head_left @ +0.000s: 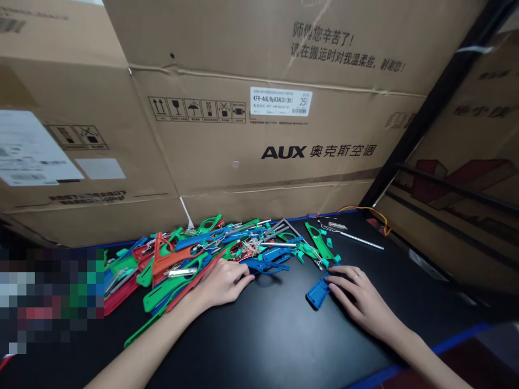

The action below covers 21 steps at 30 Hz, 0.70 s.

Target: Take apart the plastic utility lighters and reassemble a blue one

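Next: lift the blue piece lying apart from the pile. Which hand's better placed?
Probably the right hand: its fingertips are at the blue piece. The left hand is farther off, by the pile.

A jumbled pile of red, green, blue and orange plastic pieces [203,254] lies on the black tabletop [287,335], left of centre and toward the back. Behind it stands a large brown cardboard box [227,140]. The bare left hand [227,283] is at the pile's front right edge. Farther right, the bare right hand [357,292] rests against a blue plastic piece [317,294], which lies to its left. Behind that piece is a long green plastic strip [318,241]; right of the strip lies a thin silver metal rod [363,241], with a yellow-and-red wire [375,210] behind it.
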Available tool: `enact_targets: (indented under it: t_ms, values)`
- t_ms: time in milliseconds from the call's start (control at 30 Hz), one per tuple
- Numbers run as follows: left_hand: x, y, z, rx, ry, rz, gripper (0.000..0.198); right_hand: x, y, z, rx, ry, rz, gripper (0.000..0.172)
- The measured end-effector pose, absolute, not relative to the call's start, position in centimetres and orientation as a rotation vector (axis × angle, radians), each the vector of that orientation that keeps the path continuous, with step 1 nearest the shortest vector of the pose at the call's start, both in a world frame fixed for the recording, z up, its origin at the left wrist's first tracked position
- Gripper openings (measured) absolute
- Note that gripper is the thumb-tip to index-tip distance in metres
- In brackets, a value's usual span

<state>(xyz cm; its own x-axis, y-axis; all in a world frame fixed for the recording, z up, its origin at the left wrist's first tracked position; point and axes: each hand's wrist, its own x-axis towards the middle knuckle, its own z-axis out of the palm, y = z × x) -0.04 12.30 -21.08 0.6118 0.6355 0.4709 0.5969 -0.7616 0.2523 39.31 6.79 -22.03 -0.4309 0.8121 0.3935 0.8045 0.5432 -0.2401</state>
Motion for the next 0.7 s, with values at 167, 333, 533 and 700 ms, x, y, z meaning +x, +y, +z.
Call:
enact_targets:
  t_ms: [167, 333, 533, 700]
  values:
    - [-0.4, 12.4, -20.6, 2.711, 1.093, 0.789, 0.030, 39.2, 6.7, -21.9, -1.319, -2.312, 0.047, 0.028]
    - [0.0, 11.0, -20.1, 2.795, 1.070, 0.778, 0.031, 39.3, 6.8, -22.1, -1.330, -2.304, 0.046, 0.027]
    - [1.0, 8.7, -19.8, 2.813, 1.048, 0.857, 0.026, 39.3, 6.9, -22.2, -1.305, -2.308, 0.042, 0.026]
    - [2.3, 7.0, -19.9, 2.637, 1.131, 1.028, 0.023, 39.3, 7.0, -22.4, -1.304, -2.296, 0.027, 0.027]
